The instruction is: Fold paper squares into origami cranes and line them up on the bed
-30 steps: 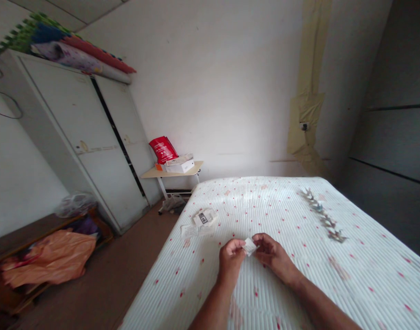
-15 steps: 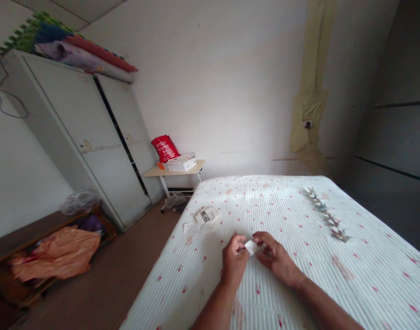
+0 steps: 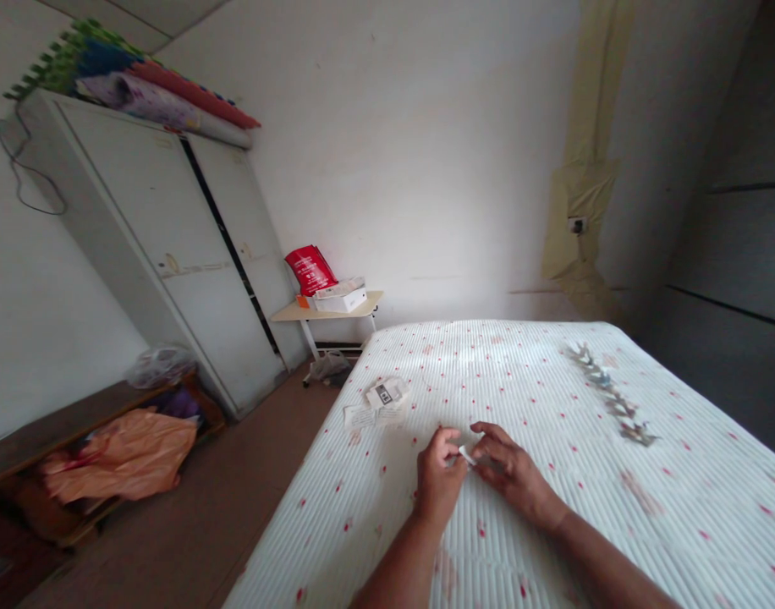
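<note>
Over the near middle of the bed (image 3: pixel 489 389), my left hand (image 3: pixel 439 475) pinches a small white piece of paper (image 3: pixel 467 455) between thumb and fingers. My right hand (image 3: pixel 514 475) closes on the paper's other side, its index finger curved above it. The paper looks narrow and folded or turned edge-on. Printed paper sheets (image 3: pixel 385 396) lie on the bedspread, beyond my hands to the left. To the right, a row of several small folded paper figures (image 3: pixel 609 397) runs along the bed.
A small table (image 3: pixel 286 313) by the wall holds a red bag (image 3: pixel 311 271) and a white box (image 3: pixel 343 300). A grey cabinet (image 3: pixel 152 220) stands at the left, near a low wooden bench with an orange plastic bag (image 3: pixel 124 452).
The white paper showed a flat square face before and now appears as a narrow strip. My right fingers have come closer to it. The view has shifted slightly.
</note>
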Tool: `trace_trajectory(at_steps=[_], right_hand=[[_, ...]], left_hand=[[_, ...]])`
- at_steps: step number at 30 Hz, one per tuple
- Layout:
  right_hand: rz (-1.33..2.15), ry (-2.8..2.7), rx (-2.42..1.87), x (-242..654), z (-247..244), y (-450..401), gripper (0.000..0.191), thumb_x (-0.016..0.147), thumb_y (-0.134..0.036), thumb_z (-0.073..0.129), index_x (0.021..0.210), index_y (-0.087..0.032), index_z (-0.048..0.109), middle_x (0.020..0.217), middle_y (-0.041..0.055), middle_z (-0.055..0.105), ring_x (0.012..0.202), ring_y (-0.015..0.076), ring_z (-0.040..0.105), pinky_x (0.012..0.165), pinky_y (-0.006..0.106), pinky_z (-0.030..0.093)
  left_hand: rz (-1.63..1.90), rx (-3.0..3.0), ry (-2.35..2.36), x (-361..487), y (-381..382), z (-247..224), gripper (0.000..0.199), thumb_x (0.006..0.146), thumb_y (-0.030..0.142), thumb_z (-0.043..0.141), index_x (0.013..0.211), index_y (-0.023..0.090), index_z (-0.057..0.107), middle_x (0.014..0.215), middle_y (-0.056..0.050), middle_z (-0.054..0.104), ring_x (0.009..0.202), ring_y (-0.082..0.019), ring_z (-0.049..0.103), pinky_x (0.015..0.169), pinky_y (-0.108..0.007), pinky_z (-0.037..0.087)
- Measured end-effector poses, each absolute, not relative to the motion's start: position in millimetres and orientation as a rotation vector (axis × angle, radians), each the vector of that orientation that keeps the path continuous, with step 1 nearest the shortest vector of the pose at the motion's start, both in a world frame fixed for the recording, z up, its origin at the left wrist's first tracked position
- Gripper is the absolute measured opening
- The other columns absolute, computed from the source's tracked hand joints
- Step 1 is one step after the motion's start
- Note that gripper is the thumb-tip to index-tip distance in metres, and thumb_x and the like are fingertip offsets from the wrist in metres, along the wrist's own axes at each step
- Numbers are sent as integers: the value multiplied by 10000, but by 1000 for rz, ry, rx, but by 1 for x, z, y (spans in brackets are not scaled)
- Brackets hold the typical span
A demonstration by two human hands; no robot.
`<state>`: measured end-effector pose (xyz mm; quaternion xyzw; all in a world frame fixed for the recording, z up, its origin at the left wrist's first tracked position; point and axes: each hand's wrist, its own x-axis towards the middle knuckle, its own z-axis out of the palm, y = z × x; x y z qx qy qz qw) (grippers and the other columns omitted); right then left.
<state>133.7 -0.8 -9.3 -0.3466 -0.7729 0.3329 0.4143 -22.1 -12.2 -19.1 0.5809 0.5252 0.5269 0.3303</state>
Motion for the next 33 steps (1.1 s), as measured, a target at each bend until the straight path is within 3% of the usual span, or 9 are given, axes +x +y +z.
trace_trajectory(at_steps=[9, 14, 21, 33], right_hand=[[725, -2019, -885, 139, -9, 1, 170, 827, -299, 524, 755, -196, 638, 1041, 92, 575, 1055, 225, 542, 849, 331, 459], [623, -2055, -949, 141, -13, 2, 126, 807, -228, 531, 784, -197, 650, 1149, 98, 534, 988, 207, 569, 855, 343, 465], [628, -2171, -1076, 142, -20, 6, 148, 768, -183, 552, 776, -216, 696, 1131, 88, 555, 1029, 229, 542, 868, 345, 457], [743, -2171, -1149, 146, -15, 8, 183, 790, -215, 529, 780, -205, 711, 1122, 94, 563, 1056, 224, 519, 903, 340, 408]], left_hand=[[1293, 1568, 1352, -22, -11, -23, 259, 674, 56, 470, 892, 164, 558, 830, -13, 627, 747, -119, 599, 626, -191, 432], [1192, 1787, 1467, -21, -10, -24, 180, 671, 51, 491, 766, 175, 581, 745, 14, 624, 730, -117, 579, 683, -216, 424], [1087, 2104, 1725, -24, -12, -23, 148, 620, 45, 588, 642, 180, 643, 700, -5, 616, 773, -153, 530, 730, -262, 397], [959, 2279, 1642, -34, -21, -21, 144, 709, 134, 604, 736, 232, 705, 795, -17, 615, 843, -164, 508, 777, -311, 387]])
